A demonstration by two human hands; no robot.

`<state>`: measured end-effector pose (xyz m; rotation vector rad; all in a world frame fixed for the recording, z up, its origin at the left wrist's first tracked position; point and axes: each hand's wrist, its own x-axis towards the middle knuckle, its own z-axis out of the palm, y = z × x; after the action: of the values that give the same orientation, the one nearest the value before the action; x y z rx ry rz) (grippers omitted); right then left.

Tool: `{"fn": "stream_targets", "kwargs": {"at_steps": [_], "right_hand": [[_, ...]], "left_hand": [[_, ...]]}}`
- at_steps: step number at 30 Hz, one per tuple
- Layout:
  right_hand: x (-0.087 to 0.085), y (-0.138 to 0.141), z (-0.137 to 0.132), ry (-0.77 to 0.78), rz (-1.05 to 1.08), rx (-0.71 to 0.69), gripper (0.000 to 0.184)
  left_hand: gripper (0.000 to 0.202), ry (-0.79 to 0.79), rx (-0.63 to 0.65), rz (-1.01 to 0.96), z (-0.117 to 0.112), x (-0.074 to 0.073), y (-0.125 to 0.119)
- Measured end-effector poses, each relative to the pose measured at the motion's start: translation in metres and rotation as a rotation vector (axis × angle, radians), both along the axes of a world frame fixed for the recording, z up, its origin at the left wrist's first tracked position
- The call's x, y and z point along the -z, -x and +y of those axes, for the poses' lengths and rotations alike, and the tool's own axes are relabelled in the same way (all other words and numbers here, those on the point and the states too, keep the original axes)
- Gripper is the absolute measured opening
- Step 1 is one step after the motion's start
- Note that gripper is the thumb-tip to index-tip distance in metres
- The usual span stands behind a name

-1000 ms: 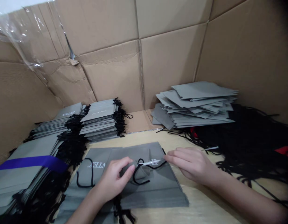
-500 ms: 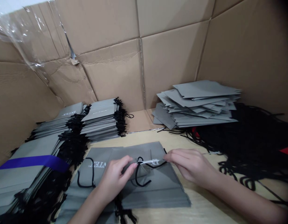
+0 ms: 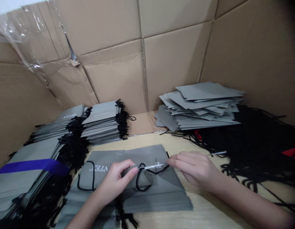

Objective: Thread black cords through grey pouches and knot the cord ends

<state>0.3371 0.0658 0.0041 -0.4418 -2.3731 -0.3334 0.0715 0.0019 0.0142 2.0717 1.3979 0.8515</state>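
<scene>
A flat grey paper bag (image 3: 159, 194) printed with white letters lies on the wooden table in front of me. My left hand (image 3: 114, 184) is closed, pinching a folded flap of the bag near its middle. My right hand (image 3: 194, 167) is closed, pinching the clear-tipped end of a black cord (image 3: 144, 186) that loops over the bag toward my left thumb. A second black cord loop (image 3: 86, 178) lies on the bag's left part.
Stacks of corded grey bags (image 3: 103, 122) stand at the back left, one nearer stack crossed by a purple band (image 3: 35, 165). A loose pile of grey bags (image 3: 200, 106) lies back right beside a heap of black cords (image 3: 255, 140). Cardboard walls (image 3: 142, 57) enclose the table.
Both hands have stayed nearly in place on the bag and cord. The view has shifted slightly, and the cord loop has changed shape a little.
</scene>
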Motion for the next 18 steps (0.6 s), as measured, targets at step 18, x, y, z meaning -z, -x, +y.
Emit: {"fn": "stream_targets", "kwargs": {"at_steps": [18], "right_hand": [[-0.0018, 0.0029, -0.0041, 0.068, 0.012, 0.009, 0.029]], "left_hand": [[0.027, -0.07, -0.022, 0.064, -0.0015, -0.0003, -0.0003]]}}
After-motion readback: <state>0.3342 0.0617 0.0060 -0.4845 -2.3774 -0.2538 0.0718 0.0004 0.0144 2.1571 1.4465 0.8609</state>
